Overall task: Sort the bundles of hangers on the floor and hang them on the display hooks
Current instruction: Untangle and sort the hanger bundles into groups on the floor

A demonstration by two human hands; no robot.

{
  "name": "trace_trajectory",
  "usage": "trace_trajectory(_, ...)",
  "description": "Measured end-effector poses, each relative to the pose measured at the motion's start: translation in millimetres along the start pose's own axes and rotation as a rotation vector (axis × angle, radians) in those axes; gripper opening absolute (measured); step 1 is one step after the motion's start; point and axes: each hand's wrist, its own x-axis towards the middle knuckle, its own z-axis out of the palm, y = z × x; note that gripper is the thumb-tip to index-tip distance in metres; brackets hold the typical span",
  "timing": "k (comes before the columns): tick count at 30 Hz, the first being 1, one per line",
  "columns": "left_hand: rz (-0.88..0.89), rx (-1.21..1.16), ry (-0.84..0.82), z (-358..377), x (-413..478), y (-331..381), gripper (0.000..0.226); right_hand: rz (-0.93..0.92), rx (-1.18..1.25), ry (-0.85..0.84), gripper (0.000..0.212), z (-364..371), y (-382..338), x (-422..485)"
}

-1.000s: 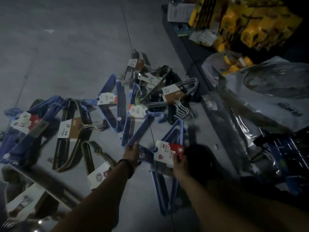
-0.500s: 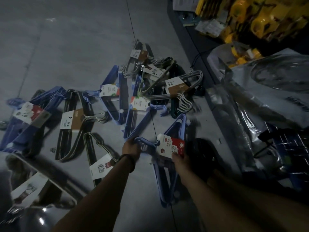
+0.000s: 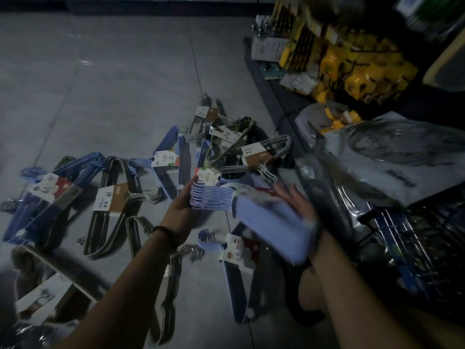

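I hold a bundle of light-blue hangers (image 3: 264, 222) above the floor, blurred by motion. My left hand (image 3: 180, 210) grips its stacked hooks (image 3: 211, 200). My right hand (image 3: 295, 205) lies against the bundle's far side with its fingers spread. Under the held bundle, another blue bundle with a red-and-white label (image 3: 237, 253) rests on the floor. More bundles are strewn beyond: blue ones (image 3: 47, 197) at the left, a black one with a brown-and-white label (image 3: 113, 200), and a grey one (image 3: 261, 154) in the pile at the middle. No display hooks can be made out.
A low dark shelf base (image 3: 266, 79) runs along the right with yellow packaged goods (image 3: 352, 69) above it. Clear plastic bags (image 3: 377, 157) and a blue wire basket (image 3: 402, 248) crowd the right side. A printed box (image 3: 45, 298) sits at the lower left. Bare grey tiles (image 3: 100, 71) stretch behind.
The blue bundle has come up off the floor and swung round between both hands. My right hand has let go of the label and spread its fingers. Another blue bundle shows underneath.
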Motion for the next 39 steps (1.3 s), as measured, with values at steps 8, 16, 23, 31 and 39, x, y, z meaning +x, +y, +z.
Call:
trace_trajectory(8, -0.353, 0.049, -0.001, 8.5, 14.4, -34.4, 0.043, 0.331, -0.161, -0.395, 0.023, -36.5, 96.7, -4.6)
trace_trajectory(16, -0.238, 0.378, 0.264, 5.7, 46.5, -96.9, 0.025, 0.286, -0.426, -0.311, 0.039, -19.9, 156.2, -8.0)
trace_trajectory(23, -0.239, 0.518, 0.323, 6.3, 39.4, -134.4, 0.026, 0.273, -0.714, -0.246, 0.052, -23.1, 200.4, -5.3)
trace_trajectory(31, -0.405, 0.502, 0.267, -0.4, 18.2, -107.6, 0.032, 0.25, -0.737, -0.228, 0.054, -12.0, 156.0, -21.5)
trace_trajectory(39, -0.603, 1.069, -0.074, -65.0, -69.4, 35.5, 0.005, -0.07, -0.966, -0.593, 0.011, 58.6, 58.1, -73.2)
